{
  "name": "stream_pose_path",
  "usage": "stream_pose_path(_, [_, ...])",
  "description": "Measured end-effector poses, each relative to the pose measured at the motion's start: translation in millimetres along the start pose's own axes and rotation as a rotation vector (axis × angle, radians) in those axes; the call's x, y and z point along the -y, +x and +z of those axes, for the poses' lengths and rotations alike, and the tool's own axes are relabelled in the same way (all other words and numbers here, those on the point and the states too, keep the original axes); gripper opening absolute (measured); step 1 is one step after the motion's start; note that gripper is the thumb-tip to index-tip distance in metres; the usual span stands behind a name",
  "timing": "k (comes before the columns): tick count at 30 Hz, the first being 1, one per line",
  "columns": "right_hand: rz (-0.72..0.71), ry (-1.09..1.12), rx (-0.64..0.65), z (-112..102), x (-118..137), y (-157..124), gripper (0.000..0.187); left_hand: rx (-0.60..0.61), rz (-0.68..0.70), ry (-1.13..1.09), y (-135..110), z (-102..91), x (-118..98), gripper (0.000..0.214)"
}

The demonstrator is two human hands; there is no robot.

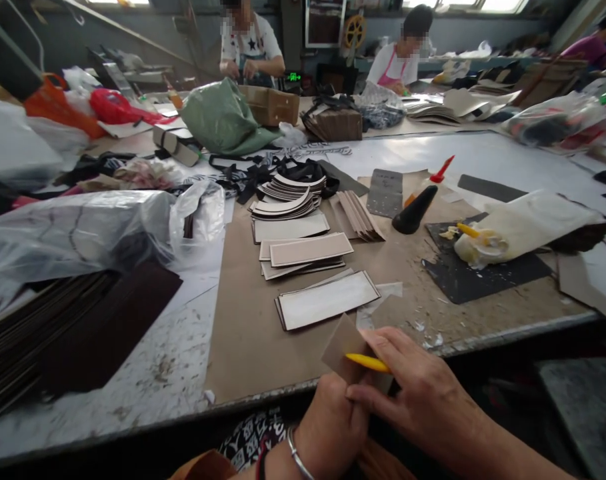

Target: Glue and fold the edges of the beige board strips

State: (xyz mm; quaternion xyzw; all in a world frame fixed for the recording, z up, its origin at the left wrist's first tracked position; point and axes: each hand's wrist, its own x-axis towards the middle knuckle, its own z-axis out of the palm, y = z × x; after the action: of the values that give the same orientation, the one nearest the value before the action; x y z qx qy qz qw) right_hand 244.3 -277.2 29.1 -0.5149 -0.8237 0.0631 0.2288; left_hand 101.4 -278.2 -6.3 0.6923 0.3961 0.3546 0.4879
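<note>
My left hand (335, 417), a bangle at its wrist, is closed around the lower end of a flat grey-brown piece (343, 348) at the table's front edge. My right hand (423, 383) is closed at the piece's right side. A yellow pointed stick (367, 362) pokes out from its fingers across the piece. The rest of the piece is hidden by the hands. Just beyond lie stacked pale rectangular panels (327, 300) with dark edges. More beige panels (310, 249) and curved strips (287, 200) lie behind them.
To the right are a black cone-shaped holder (415, 210), a red nozzle (441, 170) and a glue-smeared white plastic container (533, 223) with a yellow stick in it. Dark sheets (107, 327) and plastic bags (77, 223) lie left. Co-workers (253, 47) work across the table.
</note>
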Motion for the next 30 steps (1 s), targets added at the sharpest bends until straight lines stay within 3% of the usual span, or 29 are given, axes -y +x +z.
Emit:
stream_pose_path(2, [-0.016,-0.034,-0.041,2.0,0.0,-1.6,0.047,0.023,0.019,-0.055,2.7,-2.4,-1.3,0.033])
stream_pose_path(7, [-0.069,-0.137,-0.094,1.5,1.9,3.4,0.034,0.13,-0.012,-0.093,2.9,-11.6,-0.7,0.027])
stream_pose_path(11, [-0.077,-0.142,0.008,-1.2,2.8,11.2,0.041,0.182,-0.037,-0.062,1.3,-15.4,2.4,0.031])
stream_pose_path(15, [-0.089,-0.115,0.086,-2.8,2.4,17.9,0.058,0.174,0.075,-0.085,5.8,-13.5,0.2,0.031])
stream_pose_path(19, [-0.123,-0.142,0.064,-4.3,-2.2,21.7,0.048,0.198,0.15,-0.024,7.7,-18.5,-0.1,0.023])
stream_pose_path(21, [-0.119,-0.194,0.044,-5.9,-9.0,21.1,0.047,0.135,0.221,0.132,6.3,-30.3,6.0,0.017])
stream_pose_path(23, [-0.097,-0.253,0.039,-8.0,-18.9,18.6,0.046,-0.046,0.299,0.369,6.0,-49.3,16.7,0.017])
stream_pose_path(26, [-0.039,-0.316,0.034,-10.3,-34.7,12.0,0.047,-0.289,0.238,0.704,11.4,-81.9,36.4,0.049])
stream_pose_path(30, [0.001,-0.351,0.046,-10.9,-45.5,4.1,0.047,-0.235,0.203,0.817,23.1,-107.2,53.8,0.055])
